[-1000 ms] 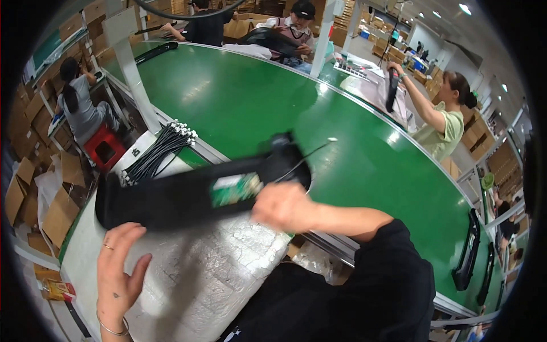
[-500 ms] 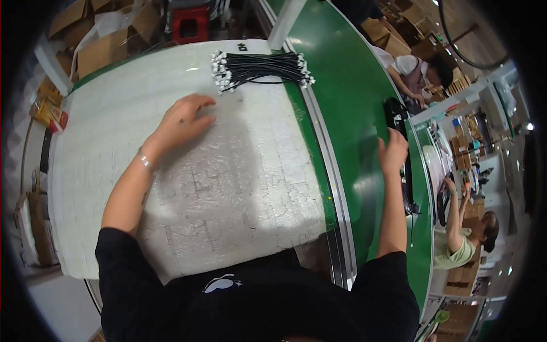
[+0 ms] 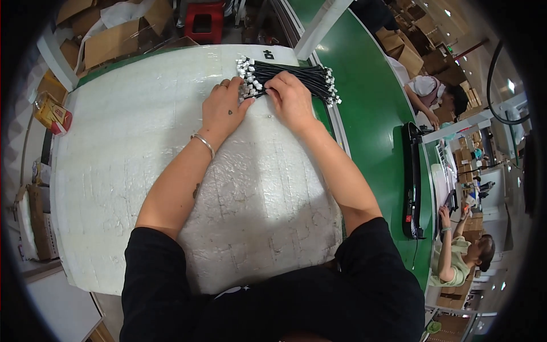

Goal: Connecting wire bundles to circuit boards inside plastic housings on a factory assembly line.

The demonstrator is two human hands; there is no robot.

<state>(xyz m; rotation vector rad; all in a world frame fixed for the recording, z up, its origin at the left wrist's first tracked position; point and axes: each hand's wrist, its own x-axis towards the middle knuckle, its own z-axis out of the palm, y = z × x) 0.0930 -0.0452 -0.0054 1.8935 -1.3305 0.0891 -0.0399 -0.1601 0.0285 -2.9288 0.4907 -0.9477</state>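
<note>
A bundle of black cables (image 3: 310, 80) with white plug ends lies across the far right part of the padded white work surface (image 3: 131, 148). At the bundle's left end, the fingers and thumb of my left hand (image 3: 222, 111) are apart around the white connectors (image 3: 248, 71), touching or nearly touching them. My right hand (image 3: 292, 101) rests over the cables' near side. Its thumb and fingertips are pinched together on a black cable near the plugs; the exact grip is partly hidden by the fingers.
Right of the work surface runs a green conveyor belt (image 3: 373, 119) carrying a long black housing (image 3: 411, 182). A metal post (image 3: 322, 28) rises at the far corner. Two co-workers sit beyond the belt. Cartons (image 3: 114, 43) and a red stool (image 3: 204, 23) stand behind; a jar (image 3: 52, 113) is at left.
My right hand has left the black housing on the belt and come over to the cables. My left hand has moved forward and right to the plug ends. The housing sits slightly nearer me.
</note>
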